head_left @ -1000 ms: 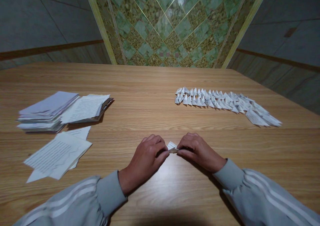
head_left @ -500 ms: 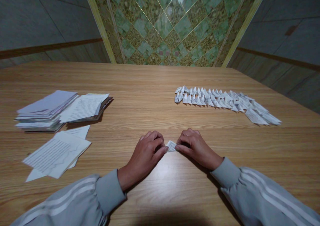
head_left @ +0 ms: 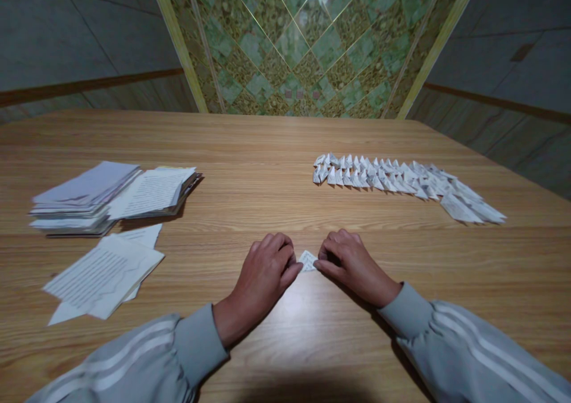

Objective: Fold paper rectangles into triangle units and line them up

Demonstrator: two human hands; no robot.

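Note:
A small folded piece of paper (head_left: 307, 260), white with print on it and roughly triangular, is held low over the table between my two hands. My left hand (head_left: 266, 278) pinches its left corner between thumb and curled fingers. At the opposite corner, the thumb and fingers of my right hand (head_left: 350, 265) are closed on the paper too. Both hands hide the corners they grip.
Rows of folded paper pieces (head_left: 379, 174) stand at the back right of the wooden table (head_left: 250, 147). Two stacks of paper, one topped by a plain sheet (head_left: 89, 183), the other by a written sheet (head_left: 149, 192), lie left. Loose written sheets (head_left: 104, 272) overlap in front.
Almost nothing differs. The whole view has shifted very slightly, and both hands keep their pinch on the folded paper.

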